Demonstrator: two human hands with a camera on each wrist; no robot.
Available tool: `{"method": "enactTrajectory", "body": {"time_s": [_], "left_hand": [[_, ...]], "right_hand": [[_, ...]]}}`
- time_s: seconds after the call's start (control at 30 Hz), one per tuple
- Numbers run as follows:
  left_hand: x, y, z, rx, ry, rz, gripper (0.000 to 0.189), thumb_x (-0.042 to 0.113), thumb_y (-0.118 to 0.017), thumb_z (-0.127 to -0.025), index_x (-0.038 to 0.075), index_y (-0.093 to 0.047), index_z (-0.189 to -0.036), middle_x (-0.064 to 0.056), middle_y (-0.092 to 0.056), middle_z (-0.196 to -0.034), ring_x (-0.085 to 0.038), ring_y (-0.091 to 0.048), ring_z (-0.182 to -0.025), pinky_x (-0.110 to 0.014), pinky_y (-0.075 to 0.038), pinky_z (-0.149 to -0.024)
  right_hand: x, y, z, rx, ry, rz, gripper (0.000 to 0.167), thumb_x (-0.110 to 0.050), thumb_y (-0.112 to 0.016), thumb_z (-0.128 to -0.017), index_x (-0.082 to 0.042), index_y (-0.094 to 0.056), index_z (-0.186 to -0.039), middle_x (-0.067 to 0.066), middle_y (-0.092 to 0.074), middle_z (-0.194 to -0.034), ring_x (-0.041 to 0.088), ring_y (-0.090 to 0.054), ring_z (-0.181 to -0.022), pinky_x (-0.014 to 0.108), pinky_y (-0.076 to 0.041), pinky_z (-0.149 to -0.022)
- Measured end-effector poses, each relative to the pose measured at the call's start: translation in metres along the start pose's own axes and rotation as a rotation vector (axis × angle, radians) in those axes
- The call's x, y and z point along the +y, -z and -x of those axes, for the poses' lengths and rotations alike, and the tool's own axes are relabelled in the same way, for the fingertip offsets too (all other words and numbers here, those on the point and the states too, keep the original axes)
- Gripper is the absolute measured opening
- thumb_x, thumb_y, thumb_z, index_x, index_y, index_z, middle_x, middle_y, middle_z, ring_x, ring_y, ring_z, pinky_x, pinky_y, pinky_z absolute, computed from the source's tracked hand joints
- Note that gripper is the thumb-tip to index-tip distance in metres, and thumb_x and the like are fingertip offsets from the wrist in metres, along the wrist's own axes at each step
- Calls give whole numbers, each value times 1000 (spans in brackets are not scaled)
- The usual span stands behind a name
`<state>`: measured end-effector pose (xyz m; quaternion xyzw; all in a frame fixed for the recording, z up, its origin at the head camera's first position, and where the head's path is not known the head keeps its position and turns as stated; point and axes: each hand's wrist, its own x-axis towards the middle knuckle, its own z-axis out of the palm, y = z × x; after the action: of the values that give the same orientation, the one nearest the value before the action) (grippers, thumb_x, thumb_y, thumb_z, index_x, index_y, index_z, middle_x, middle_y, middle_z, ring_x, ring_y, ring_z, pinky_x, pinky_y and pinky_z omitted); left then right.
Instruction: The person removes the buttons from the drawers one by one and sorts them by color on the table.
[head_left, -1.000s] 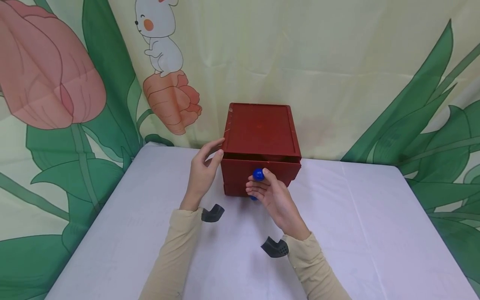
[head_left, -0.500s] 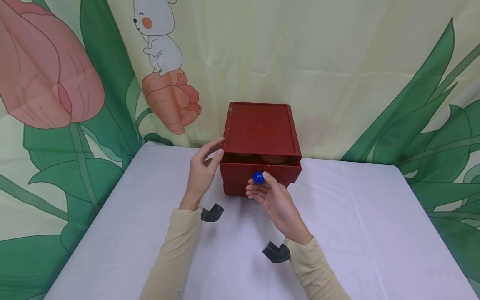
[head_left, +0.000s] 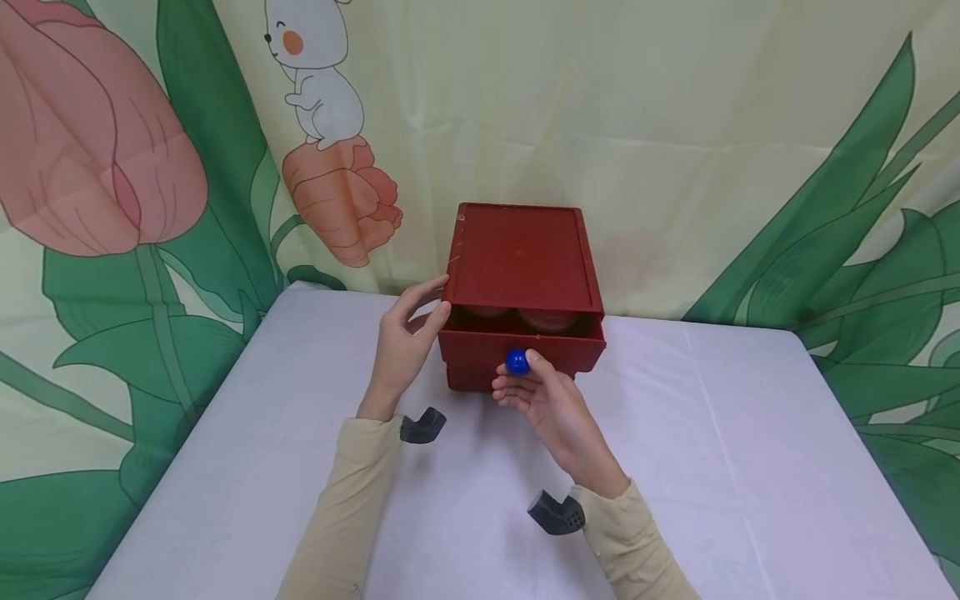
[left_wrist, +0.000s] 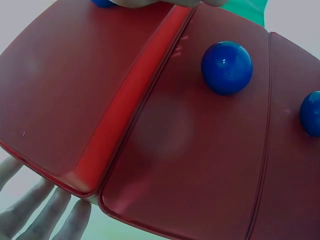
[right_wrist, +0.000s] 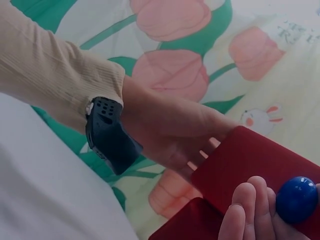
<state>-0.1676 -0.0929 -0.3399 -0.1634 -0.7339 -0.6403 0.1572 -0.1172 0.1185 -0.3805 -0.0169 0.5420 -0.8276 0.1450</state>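
Note:
A dark red drawer cabinet [head_left: 525, 258] stands at the table's back edge, its top drawer [head_left: 468, 350] partly pulled out. Between thumb and forefinger, my right hand [head_left: 562, 412] pinches the blue knob [head_left: 517, 362] of that drawer; the right wrist view also shows this knob [right_wrist: 297, 199] by the fingers. My left hand [head_left: 401, 346] is at the cabinet's left side, its fingers fairly straight along the wall. Inside the drawer, a round reddish thing [head_left: 549, 319] shows, with another beside it, both mostly hidden under the cabinet top.
In the left wrist view, two lower drawers are closed, with a middle blue knob [left_wrist: 226, 67] and a lower blue knob [left_wrist: 311, 114]. A white cloth covers the table [head_left: 720, 450]. Behind the cabinet hangs a printed curtain [head_left: 675, 167].
The top drawer has slid further out towards me, with my right hand drawing back on the knob. Round things inside have come into sight. My left hand has stayed at the cabinet's side.

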Motion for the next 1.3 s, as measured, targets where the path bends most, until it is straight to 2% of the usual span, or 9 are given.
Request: {"method": "enactTrajectory", "body": {"time_s": [0.13,0.6,0.83,1.13,1.3], "left_hand": [[1,0,1,4,-4,-3,40,9,-61,-97,-2,-57,-136,-19,-59,-135,-31,-56,-125,-53,-49,-102],[-1,-2,-1,8,9,-4,41,11,-61,-97,-1,-56,-137,-18,-58,-136,-30,-56,-125,-51,-49,-103],[-2,-2,0,15,4,5,42,11,-61,-98,0,-56,-137,-18,-58,-136,-29,-56,-125,-51,-49,-103],[-1,-3,1,10,6,-10,42,11,-60,-98,0,-56,-138,-16,-59,-137,-27,-56,-126,-45,-51,-102],[-1,-3,2,21,-3,-5,41,10,-60,-98,0,-56,-137,-18,-59,-136,-29,-56,-125,-48,-50,-102]], "right_hand": [[-1,0,3,-14,-7,-2,48,-42,-52,-102,1,-58,-122,10,-67,-110,24,-64,-101,29,-54,-94],[2,0,12,-10,-47,-26,43,-41,-53,-102,-1,-59,-118,9,-67,-107,21,-65,-98,28,-54,-94],[2,-2,19,-23,-85,-33,40,-37,-52,-103,-2,-56,-121,9,-65,-109,21,-64,-99,29,-54,-95],[5,0,28,-14,-102,-28,42,-38,-51,-103,0,-56,-121,10,-65,-109,21,-65,-98,29,-54,-95],[5,-1,33,-29,-114,-28,41,-38,-51,-103,-2,-56,-121,8,-65,-109,20,-65,-98,29,-54,-96]]}}
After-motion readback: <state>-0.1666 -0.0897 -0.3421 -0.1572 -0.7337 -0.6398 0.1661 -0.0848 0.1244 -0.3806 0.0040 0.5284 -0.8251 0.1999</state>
